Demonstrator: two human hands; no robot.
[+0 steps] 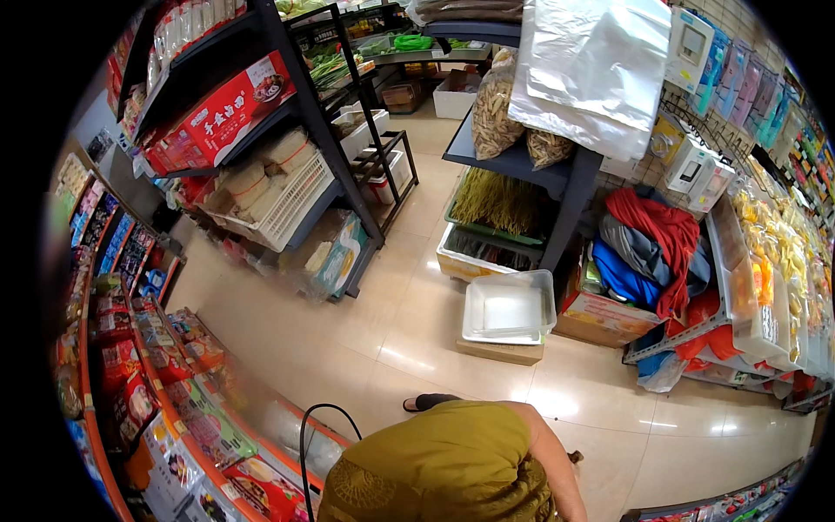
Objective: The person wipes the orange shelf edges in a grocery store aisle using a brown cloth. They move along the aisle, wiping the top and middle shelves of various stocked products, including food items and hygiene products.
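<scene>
Neither of my hands is in view. My bare right arm [554, 450] hangs down past the olive top [443, 450] and leaves the picture at the bottom edge. A sandalled foot [424, 402] shows in front of my body. On the tiled floor before me, a translucent white plastic tub [509, 307] rests on a flat cardboard box [502, 351]. Behind it, a foam box [470, 258] stands under a green tray [531, 245] of dried yellow-green stalks [499, 202].
Packaged foods fill the left shelves [173, 424]. A black cable [305, 430] loops beside me. A metal rack [368, 238] holds a white basket [287, 205] of dried noodles. Clear plastic bags [587, 72] hang above the right shelf. Clothes [652, 254] heap over a carton [607, 316].
</scene>
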